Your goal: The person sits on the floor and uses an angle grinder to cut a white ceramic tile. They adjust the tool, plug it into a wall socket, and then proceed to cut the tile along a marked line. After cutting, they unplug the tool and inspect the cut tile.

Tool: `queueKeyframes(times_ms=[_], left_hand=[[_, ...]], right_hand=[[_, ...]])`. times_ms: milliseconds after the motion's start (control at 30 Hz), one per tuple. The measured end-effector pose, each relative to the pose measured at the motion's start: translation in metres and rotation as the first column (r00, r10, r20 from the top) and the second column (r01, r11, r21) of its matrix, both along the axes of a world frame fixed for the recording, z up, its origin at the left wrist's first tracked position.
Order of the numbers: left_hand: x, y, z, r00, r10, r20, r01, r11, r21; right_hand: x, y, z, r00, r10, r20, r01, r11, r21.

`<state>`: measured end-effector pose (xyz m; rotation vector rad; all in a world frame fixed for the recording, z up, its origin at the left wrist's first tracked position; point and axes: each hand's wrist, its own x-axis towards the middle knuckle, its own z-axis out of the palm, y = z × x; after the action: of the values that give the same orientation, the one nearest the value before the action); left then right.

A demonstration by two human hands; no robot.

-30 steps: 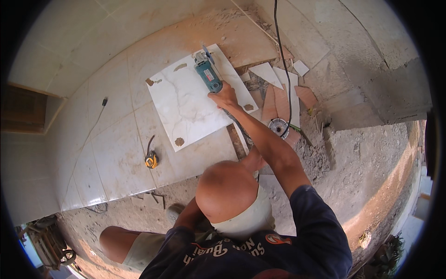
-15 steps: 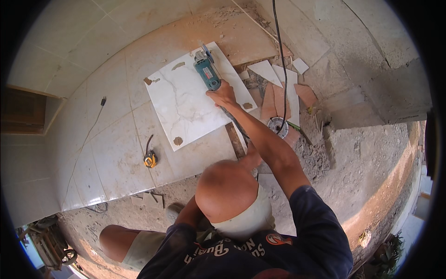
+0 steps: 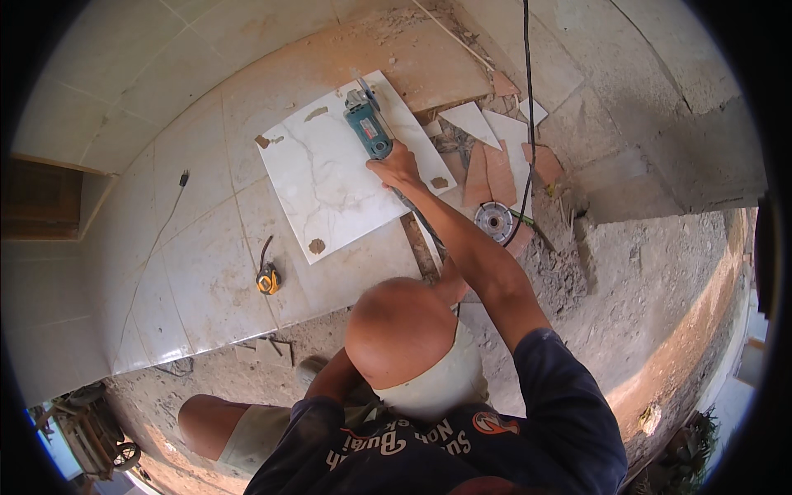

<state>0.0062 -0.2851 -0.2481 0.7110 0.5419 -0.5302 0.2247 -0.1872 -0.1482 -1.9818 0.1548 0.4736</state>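
Observation:
My right hand (image 3: 396, 167) is wrapped round the rear of a teal angle grinder (image 3: 369, 132). The grinder lies over a large white marble-patterned tile (image 3: 309, 186), its disc seen nearly edge-on near the tile's far edge. Brown rough patches mark the tile at several corners. My left forearm (image 3: 334, 381) passes behind my raised knee (image 3: 400, 330), which hides the left hand. Right of the tile, a round metal disc (image 3: 494, 221) rests among debris, beside a black cable (image 3: 528, 99) that crosses the view.
White and reddish tile offcuts (image 3: 474, 128) lie right of the big tile. A yellow and black tape measure (image 3: 268, 280) sits on the tiled floor (image 3: 198, 256). Farther left, a plug (image 3: 184, 177) trails a thin cord. Rubble (image 3: 561, 276) covers ground at the right.
The black cable has swung to the right, off the round disc's centre. My right hand and the grinder stay almost where they were.

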Motion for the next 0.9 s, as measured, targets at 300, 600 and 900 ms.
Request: queueKeyframes(times_ms=[300,600,900], left_hand=[[-0.003,0.0,0.004,0.994,0.053,-0.095,-0.06,0.995,-0.081],[-0.002,0.012,0.025,0.995,-0.06,-0.078,0.05,0.991,-0.12],[-0.006,0.015,0.022,0.973,-0.128,-0.192,0.123,0.992,-0.038]], right_hand=[[0.001,-0.003,-0.006,1.0,0.004,0.011,-0.004,1.0,-0.003],[0.0,0.0,-0.003,1.0,-0.008,0.008,0.008,1.0,-0.015],[-0.019,-0.008,0.007,0.995,-0.01,0.1,0.008,1.0,0.024]])
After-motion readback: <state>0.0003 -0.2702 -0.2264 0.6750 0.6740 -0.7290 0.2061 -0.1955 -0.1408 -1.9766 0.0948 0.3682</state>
